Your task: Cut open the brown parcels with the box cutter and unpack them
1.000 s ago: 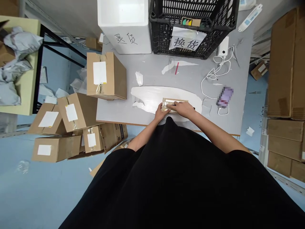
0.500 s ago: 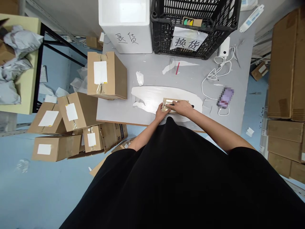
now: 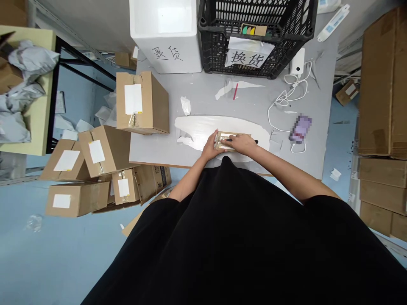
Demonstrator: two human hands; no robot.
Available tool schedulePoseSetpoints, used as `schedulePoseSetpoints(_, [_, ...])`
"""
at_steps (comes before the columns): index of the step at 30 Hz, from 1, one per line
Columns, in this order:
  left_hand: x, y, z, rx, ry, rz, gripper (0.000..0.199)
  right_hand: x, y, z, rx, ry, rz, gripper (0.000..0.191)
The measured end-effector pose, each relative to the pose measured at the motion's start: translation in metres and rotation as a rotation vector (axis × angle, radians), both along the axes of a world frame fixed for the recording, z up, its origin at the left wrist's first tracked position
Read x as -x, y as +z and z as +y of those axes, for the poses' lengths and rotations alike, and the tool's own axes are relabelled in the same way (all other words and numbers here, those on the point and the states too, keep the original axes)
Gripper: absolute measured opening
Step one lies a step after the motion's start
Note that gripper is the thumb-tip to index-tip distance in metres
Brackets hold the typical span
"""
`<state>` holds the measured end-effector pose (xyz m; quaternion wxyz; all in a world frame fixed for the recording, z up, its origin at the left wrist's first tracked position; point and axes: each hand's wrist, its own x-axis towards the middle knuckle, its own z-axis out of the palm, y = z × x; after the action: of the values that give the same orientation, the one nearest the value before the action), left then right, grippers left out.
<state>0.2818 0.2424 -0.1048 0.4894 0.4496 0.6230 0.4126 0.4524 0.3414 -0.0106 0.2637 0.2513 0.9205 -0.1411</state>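
A small flat cardboard box (image 3: 219,145) with shiny clear tape lies near the table's front edge. Around its left end, my left hand (image 3: 209,149) grips it with the thumb along the near side and the fingers on the far side. My right hand (image 3: 244,144) is over the box's right half, closed on a slim black pen-like tool (image 3: 256,141). The tool's front end points left across the box top; whether it is a pen or a cutter I cannot tell. Beneath the box is a white glossy backing sheet (image 3: 197,125).
A taped carton (image 3: 160,106) stands on the table's left. Behind are a white foam box (image 3: 178,59) and a black plastic crate (image 3: 208,51). At right lie a phone (image 3: 300,129) and white cables (image 3: 282,99). More cartons (image 3: 104,152) are stacked at left.
My left hand has shifted left and its fingers now reach further along the box's left end. The right hand keeps nearly the same place with the black tool.
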Motion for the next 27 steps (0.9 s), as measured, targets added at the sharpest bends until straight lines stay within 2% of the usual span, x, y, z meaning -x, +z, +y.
schedulePoseSetpoints(3, [0.011, 0.006, 0.01, -0.002, -0.137, 0.047, 0.107, -0.001, -0.002, 0.0, 0.002, -0.025, 0.023, 0.057])
schedulePoseSetpoints(6, [0.013, 0.006, 0.013, 0.019, -0.187, 0.103, 0.105, -0.003, -0.002, -0.001, -0.001, -0.025, 0.016, 0.057])
schedulePoseSetpoints(11, [0.013, 0.004, 0.01, 0.038, -0.2, 0.12, 0.108, -0.008, 0.002, -0.001, 0.009, -0.055, 0.013, 0.054])
schedulePoseSetpoints(19, [0.014, 0.001, 0.011, 0.089, -0.225, 0.181, 0.113, -0.031, 0.0, 0.001, -0.064, -0.003, -0.055, 0.055])
schedulePoseSetpoints(27, [0.012, 0.0, 0.01, 0.09, -0.223, 0.207, 0.117, -0.035, 0.002, -0.001, -0.064, -0.033, -0.02, 0.056])
